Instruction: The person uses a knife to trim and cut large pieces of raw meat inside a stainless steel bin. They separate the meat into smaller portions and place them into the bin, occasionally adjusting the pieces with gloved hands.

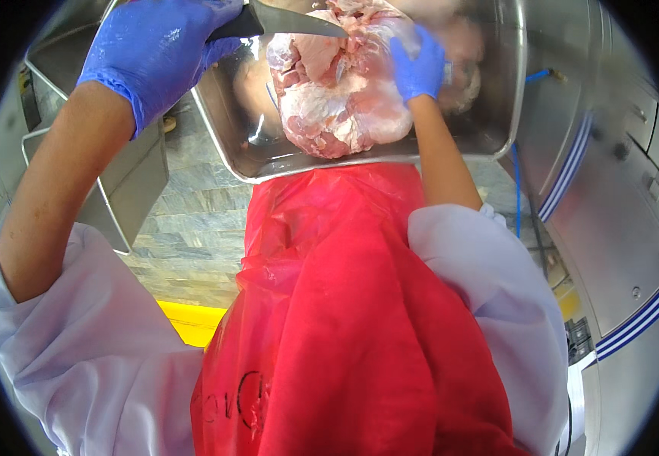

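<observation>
My left hand point(154, 57), in a blue glove, is closed round the dark handle of a knife point(295, 23). The knife's broad blade points right, over the upper part of a large raw piece of meat point(344, 99). That piece is pink with white fat, and its upper middle is cut ragged. Against its right side rests my right hand point(418, 67), also blue-gloved, with thumb and fingers apart; it is slightly blurred. The meat sits in a shiny metal tub point(261, 169), whose far end runs out of view.
A red plastic apron point(344, 304) covers my front up to the tub's near rim. Grey metal bins point(135, 186) stand at the left above a tiled floor point(192, 220). A yellow object point(192, 319) lies low at the left. Steel cabinets point(611, 228) and a blue hose point(518, 190) are at the right.
</observation>
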`<state>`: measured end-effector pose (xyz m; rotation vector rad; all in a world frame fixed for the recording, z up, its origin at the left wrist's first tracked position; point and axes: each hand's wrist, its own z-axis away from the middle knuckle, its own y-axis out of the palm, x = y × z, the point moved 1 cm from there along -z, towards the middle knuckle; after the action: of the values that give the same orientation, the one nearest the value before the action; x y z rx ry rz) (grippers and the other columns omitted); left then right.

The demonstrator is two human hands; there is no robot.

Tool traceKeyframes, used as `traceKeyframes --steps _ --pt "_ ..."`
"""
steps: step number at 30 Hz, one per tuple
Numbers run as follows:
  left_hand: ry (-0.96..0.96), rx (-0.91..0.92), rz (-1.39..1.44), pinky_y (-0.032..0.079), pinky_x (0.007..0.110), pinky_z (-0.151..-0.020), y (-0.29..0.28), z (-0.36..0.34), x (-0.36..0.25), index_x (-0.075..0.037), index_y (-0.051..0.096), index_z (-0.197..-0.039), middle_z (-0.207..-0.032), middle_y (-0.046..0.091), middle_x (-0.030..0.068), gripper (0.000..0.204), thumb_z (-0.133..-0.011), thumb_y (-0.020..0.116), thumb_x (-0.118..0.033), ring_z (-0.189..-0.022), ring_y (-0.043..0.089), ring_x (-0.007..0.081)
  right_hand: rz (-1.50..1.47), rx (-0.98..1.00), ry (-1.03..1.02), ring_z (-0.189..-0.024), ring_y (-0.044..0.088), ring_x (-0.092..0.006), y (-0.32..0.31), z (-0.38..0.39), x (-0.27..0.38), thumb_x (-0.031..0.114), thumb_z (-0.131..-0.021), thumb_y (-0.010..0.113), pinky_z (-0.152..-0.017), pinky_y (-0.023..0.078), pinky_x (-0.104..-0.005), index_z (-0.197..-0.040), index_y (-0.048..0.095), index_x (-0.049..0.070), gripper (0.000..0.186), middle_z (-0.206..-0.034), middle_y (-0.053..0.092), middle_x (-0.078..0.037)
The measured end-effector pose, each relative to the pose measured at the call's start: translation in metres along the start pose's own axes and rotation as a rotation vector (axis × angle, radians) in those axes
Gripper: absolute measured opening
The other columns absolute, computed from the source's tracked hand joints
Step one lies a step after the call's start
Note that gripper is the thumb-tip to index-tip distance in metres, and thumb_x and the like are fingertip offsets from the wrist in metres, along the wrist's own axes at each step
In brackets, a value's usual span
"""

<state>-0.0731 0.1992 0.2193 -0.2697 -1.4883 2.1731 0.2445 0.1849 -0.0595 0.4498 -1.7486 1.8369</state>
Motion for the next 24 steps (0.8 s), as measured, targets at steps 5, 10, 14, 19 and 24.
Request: traceKeyframes --steps 5,10,14,19,24 --pt "0.018 0.431 -0.248 0.057 0.041 -0.073 -0.058 -0.073 -0.048 -0.009 0.074 -0.099 -0.096 0.075 0.0119 0.018 -0.092 0.061 -0.018 -0.086 0.073 0.0303 -0.233 0.131 0.27 -0.118 0.061 -0.0402 0.013 0.012 -0.033 0.058 -0.084 0.073 -0.105 0.045 -0.0457 -0.137 0.054 -0.002 0.082 -0.131 0.061 -0.027" --pt "-0.007 0.583 -0.218 0.057 0.042 -0.073 -0.083 -0.105 -0.121 -0.008 0.077 -0.094 -0.096 0.075 0.0132 0.017 -0.089 0.062 -0.016 -0.088 0.073 0.0309 -0.187 0.277 0.253 -0.118 0.062 -0.043 0.001 0.007 -0.018 0.07 -0.082 0.066 -0.102 0.047 -0.0478 -0.14 0.052 0.001 0.091 -0.127 0.064 -0.029" --pt "-0.035 0.429 -0.147 0.057 0.043 -0.074 -0.055 -0.127 -0.173 -0.009 0.078 -0.092 -0.096 0.075 0.0132 0.016 -0.087 0.066 -0.017 -0.09 0.073 0.0309 -0.195 0.266 0.223 -0.115 0.064 -0.0443 0.002 0.012 -0.023 0.073 -0.081 0.064 -0.1 0.049 -0.0484 -0.138 0.053 0.001 0.093 -0.123 0.066 -0.028" --pt "0.113 0.326 -0.296 0.057 0.041 -0.072 -0.032 -0.133 -0.19 -0.012 0.08 -0.088 -0.09 0.076 0.011 0.013 -0.083 0.068 -0.015 -0.088 0.074 0.0283 -0.089 0.284 0.223 -0.117 0.064 -0.0424 0.002 0.008 -0.034 0.074 -0.081 0.062 -0.099 0.05 -0.0487 -0.138 0.054 0.0 0.093 -0.125 0.066 -0.028" --pt "0.011 0.375 -0.245 0.057 0.047 -0.072 0.002 -0.093 -0.124 -0.011 0.071 -0.111 -0.093 0.074 0.0157 0.026 -0.095 0.059 -0.027 -0.084 0.073 0.0325 0.029 0.468 0.252 -0.116 0.065 -0.0408 -0.01 -0.005 -0.017 0.075 -0.082 0.058 -0.099 0.052 -0.0487 -0.136 0.055 -0.002 0.094 -0.127 0.064 -0.028"
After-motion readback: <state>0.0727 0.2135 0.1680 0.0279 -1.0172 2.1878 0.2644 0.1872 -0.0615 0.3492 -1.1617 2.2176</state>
